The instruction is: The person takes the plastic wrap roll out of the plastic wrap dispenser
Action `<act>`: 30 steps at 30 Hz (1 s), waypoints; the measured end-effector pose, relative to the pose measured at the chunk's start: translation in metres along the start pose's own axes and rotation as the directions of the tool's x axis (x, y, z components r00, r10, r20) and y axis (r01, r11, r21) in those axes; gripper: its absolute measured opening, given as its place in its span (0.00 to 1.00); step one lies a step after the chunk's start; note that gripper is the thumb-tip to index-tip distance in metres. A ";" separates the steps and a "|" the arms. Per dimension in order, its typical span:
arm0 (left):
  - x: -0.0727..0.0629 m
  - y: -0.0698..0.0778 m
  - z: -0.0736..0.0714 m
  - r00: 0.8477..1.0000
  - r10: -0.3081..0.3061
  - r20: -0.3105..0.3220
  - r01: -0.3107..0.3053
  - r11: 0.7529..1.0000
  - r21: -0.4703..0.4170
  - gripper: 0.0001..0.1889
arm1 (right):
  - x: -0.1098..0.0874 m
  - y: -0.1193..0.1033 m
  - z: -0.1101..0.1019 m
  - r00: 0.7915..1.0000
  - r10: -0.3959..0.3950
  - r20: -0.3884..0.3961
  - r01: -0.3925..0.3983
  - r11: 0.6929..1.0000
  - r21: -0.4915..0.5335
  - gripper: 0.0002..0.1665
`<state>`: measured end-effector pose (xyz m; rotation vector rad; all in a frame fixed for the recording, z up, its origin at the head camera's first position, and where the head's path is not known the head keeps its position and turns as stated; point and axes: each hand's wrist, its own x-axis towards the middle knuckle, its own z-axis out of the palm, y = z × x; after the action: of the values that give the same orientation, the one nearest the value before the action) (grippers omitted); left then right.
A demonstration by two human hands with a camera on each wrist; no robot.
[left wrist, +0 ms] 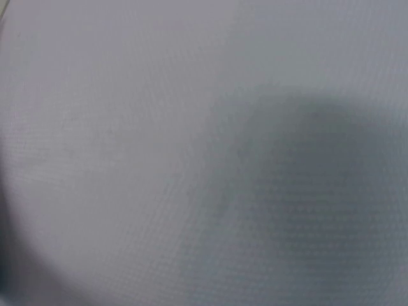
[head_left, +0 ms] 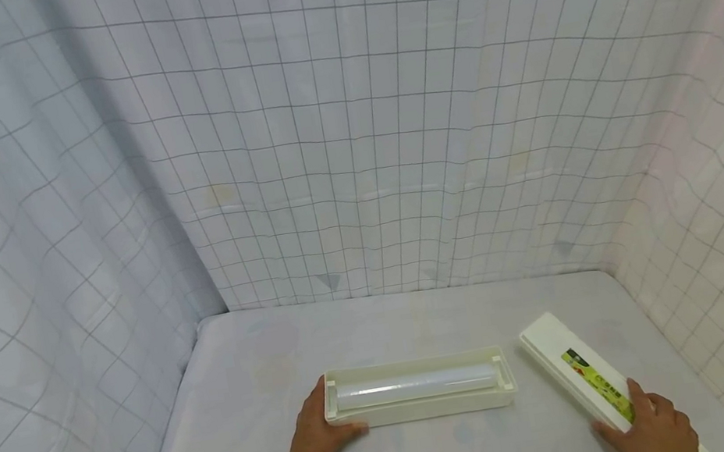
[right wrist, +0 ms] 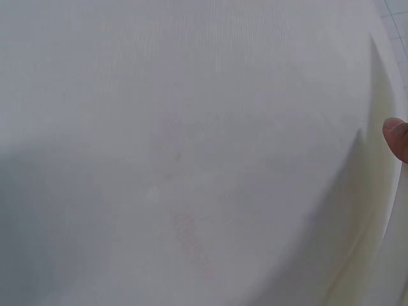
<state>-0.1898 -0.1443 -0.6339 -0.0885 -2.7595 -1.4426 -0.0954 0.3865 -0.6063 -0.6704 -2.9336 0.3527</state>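
Gripping with the left hand (head_left: 318,432) the left end of a long, open white box (head_left: 427,410), with thumb along the front wall. Holding with the right hand (head_left: 656,434) the near end of a long white lid (head_left: 585,383), pinched across its width between thumb and fingers. Showing, in the head view alone, a glossy pale roll (head_left: 416,386) inside the box, right of the left grip, and a green-and-yellow label (head_left: 601,387) on the lid, just ahead of the right grip. Resting on pale cloth (head_left: 419,319), apart from each other. Giving from the left wrist just blurred cloth and dark shadow; impossible to tell the grip there. Catching from the right wrist a thumb tip (right wrist: 396,135) at the right edge.
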 end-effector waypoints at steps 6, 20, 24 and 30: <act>0.002 -0.005 0.002 1.000 -0.004 0.011 0.004 1.000 0.003 0.62 | 0.000 0.010 -0.001 0.996 0.082 0.036 -0.081 0.997 -0.015 0.66; -0.001 -0.005 0.001 1.000 0.027 -0.009 -0.027 0.999 0.022 0.62 | 0.005 0.022 -0.001 0.980 0.146 0.135 -0.141 0.989 -0.047 0.70; -0.001 -0.005 0.001 0.999 0.034 -0.010 -0.034 0.999 0.022 0.62 | 0.005 0.028 0.000 0.979 0.161 0.128 -0.154 0.986 -0.064 0.70; 0.001 -0.004 0.000 1.000 0.005 0.010 -0.005 1.000 0.004 0.62 | 0.007 0.038 0.002 0.967 0.205 0.153 -0.183 0.972 -0.146 0.78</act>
<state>-0.1905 -0.1469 -0.6370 -0.1032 -2.7676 -1.4395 -0.0862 0.4221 -0.6174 -0.9987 -3.0777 0.2460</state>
